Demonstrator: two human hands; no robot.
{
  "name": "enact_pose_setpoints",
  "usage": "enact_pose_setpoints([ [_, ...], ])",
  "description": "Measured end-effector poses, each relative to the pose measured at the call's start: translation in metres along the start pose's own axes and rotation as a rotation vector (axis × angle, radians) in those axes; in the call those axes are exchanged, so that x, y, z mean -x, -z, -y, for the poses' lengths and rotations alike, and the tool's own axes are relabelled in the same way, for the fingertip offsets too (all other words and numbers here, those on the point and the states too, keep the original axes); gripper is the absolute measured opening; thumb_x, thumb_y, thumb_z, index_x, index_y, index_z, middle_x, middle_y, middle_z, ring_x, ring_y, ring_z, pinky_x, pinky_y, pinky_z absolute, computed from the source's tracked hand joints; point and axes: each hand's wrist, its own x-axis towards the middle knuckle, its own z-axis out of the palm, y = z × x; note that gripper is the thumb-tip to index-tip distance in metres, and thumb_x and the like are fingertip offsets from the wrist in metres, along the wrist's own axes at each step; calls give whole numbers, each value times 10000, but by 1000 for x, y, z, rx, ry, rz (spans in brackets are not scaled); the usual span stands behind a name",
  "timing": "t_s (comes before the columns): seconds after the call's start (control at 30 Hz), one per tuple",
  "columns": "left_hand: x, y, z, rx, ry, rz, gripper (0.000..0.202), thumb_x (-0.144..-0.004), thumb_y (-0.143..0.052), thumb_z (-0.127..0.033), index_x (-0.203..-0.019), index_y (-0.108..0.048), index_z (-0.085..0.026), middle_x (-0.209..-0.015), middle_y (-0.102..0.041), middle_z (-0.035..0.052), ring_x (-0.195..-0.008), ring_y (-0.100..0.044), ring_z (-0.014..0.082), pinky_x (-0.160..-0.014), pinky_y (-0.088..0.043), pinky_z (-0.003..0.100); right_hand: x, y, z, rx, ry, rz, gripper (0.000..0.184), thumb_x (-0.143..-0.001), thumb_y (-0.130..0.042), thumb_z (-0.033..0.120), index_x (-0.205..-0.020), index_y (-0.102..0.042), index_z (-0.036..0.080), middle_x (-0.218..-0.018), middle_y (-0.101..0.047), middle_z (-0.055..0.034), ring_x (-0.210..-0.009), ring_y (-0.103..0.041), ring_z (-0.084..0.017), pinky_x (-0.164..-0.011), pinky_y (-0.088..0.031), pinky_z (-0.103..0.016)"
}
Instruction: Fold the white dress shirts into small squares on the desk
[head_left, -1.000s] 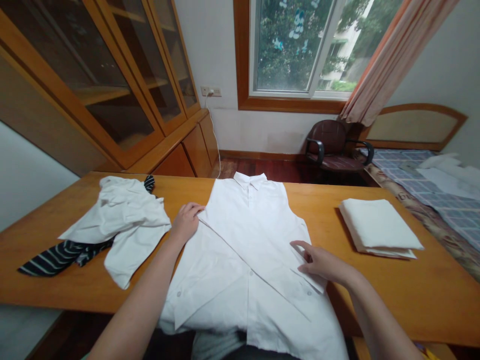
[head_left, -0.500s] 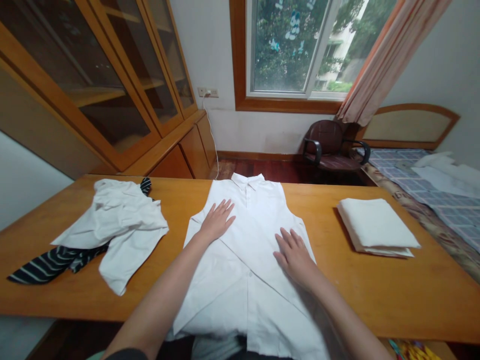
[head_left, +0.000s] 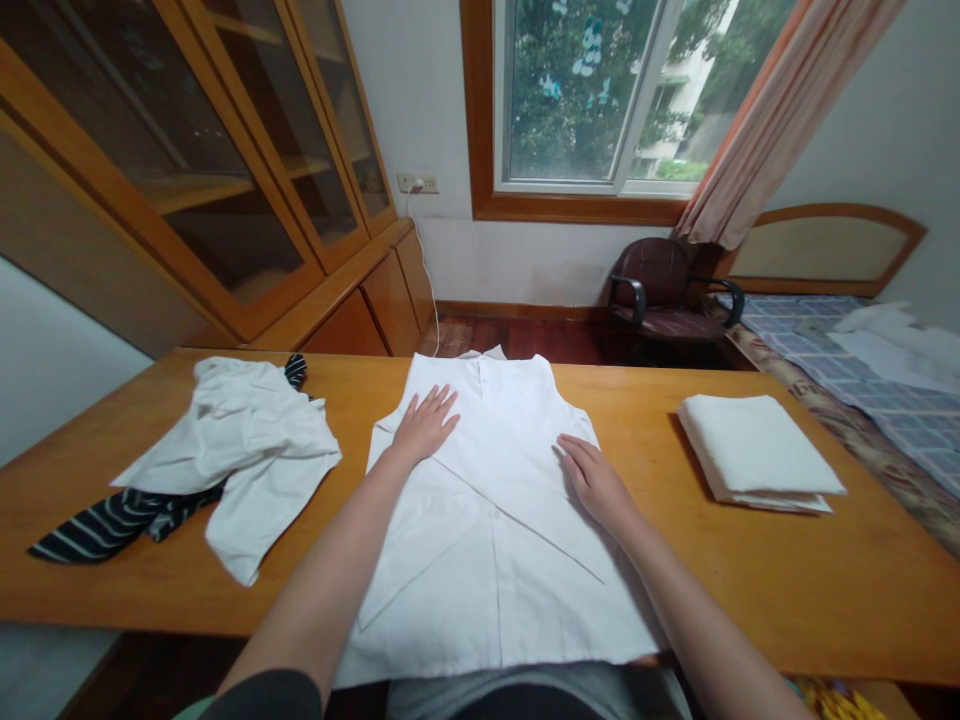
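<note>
A white shirt (head_left: pixel 480 590) is spread flat on the wooden table, its buttoned front up and its sleeves tucked out of sight across the body. Its collar (head_left: pixel 486 354) tips over the table's far edge, while the hem lies along the near edge. Flat on the upper left of the shirt rests my left hand (head_left: pixel 426 425), open, fingers spread. My right hand (head_left: pixel 596 480) is at the shirt's right side, fingers stretched out, its outer edge against the cloth. Neither hand holds anything.
A crumpled white garment (head_left: pixel 255 430) lies on the left with a black striped tie (head_left: pixel 97 527) under it. On the right sits a folded white cloth (head_left: pixel 757 450). Beyond the wooden table (head_left: pixel 750 600) stand a glass cabinet (head_left: pixel 225 200), an office chair (head_left: pixel 652 285) and a bed (head_left: pixel 892 380).
The shirt has slid away from me, so its collar now drops over the far edge and its hem has come up to the near edge. Both hands have shifted slightly forward.
</note>
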Motion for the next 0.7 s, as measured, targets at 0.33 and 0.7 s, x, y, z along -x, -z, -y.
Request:
enact_pose_setpoints([
  [0.33, -5, 7, 2, -10, 14, -41, 490, -1006, -364, -351, -1480, -447, -260, -1610, -338, 67, -1496, -281, 268, -1209, -193, 543, 31, 61, -10, -304, -342, 302, 377, -875, -604, 459, -1141, -706, 211, -991, -743, -73, -875, -677, -240, -828, -531, -372],
  [0.7, 58, 31, -118, 376, -410, -194, 166, -930, -571, -190, -1029, -704, -202, -1019, -689, 57, -1018, -572, 216, -920, -497, 351, 40, 62, 1, -266, -333, 365, 460, -925, -503, 494, -1283, -625, 232, -924, -706, -46, -850, -645, -231, -843, -499, -378],
])
